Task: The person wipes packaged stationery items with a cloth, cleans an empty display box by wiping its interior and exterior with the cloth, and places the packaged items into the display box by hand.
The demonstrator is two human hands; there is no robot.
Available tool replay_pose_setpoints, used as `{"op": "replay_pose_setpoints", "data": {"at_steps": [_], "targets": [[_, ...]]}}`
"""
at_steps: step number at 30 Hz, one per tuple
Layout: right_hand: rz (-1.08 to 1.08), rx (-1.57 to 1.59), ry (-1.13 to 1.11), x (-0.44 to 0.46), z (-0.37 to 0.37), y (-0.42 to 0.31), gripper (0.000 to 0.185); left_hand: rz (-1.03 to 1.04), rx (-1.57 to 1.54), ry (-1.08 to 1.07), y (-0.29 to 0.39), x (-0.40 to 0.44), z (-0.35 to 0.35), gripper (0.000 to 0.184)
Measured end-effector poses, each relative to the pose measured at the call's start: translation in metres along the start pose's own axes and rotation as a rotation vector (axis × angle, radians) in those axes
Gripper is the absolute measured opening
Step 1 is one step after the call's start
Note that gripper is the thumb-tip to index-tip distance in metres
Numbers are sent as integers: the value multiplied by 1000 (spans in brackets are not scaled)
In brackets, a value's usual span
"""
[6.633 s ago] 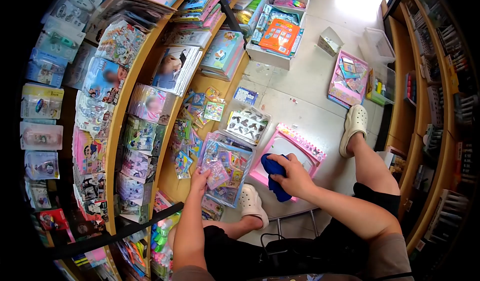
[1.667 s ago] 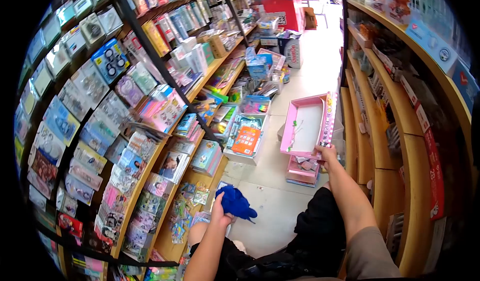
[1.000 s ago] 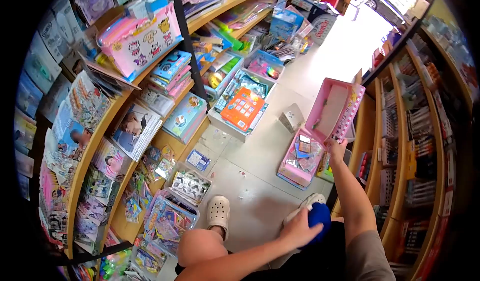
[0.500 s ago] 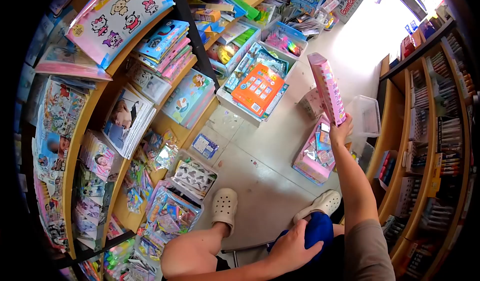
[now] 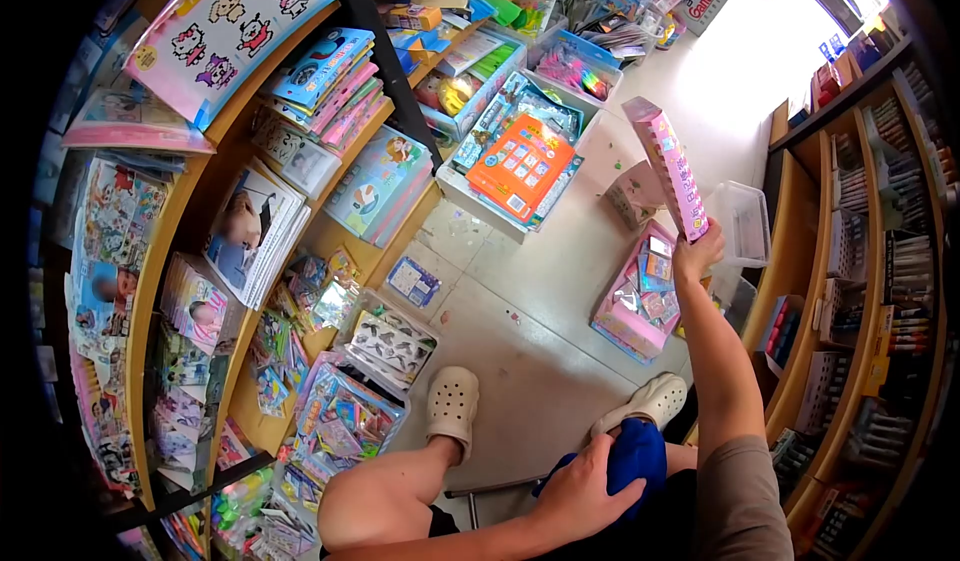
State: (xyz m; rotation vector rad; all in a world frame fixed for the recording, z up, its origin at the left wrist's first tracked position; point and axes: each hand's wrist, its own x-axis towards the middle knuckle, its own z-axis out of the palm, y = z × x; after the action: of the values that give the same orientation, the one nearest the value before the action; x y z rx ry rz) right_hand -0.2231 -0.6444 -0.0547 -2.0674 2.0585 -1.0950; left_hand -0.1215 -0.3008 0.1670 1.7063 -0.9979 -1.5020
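My right hand (image 5: 699,249), at the end of an outstretched arm, grips the near end of a pink printed box lid (image 5: 668,166), which is held tilted up on its edge. Below and left of that hand, an open pink box (image 5: 612,323) sits on the floor with small colourful packets (image 5: 655,273) inside. My left hand (image 5: 585,491) lies over my knee area, its fingers curled around a bunched blue cloth (image 5: 637,458). Part of the cloth is hidden under the fingers.
Crowded shelves of books and stationery (image 5: 330,176) line the left; pen racks (image 5: 850,261) stand on the right. Bins of packets (image 5: 350,411) and a white bin (image 5: 490,211) with an orange-covered item (image 5: 520,166) sit on the floor. A clear plastic tub (image 5: 742,223) is beside my right hand.
The whole view has shifted slightly. The lid stays raised in my right hand, and my left hand keeps its place on the blue cloth.
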Motion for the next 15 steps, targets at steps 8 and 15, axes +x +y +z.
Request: {"op": "replay_pose_setpoints", "data": {"at_steps": [8, 15], "targets": [[-40, -28, -2, 8, -26, -1, 43, 39, 12, 34, -4, 2, 4, 54], [661, 993, -427, 18, -64, 10, 26, 123, -4, 93, 4, 4, -7, 55]]}}
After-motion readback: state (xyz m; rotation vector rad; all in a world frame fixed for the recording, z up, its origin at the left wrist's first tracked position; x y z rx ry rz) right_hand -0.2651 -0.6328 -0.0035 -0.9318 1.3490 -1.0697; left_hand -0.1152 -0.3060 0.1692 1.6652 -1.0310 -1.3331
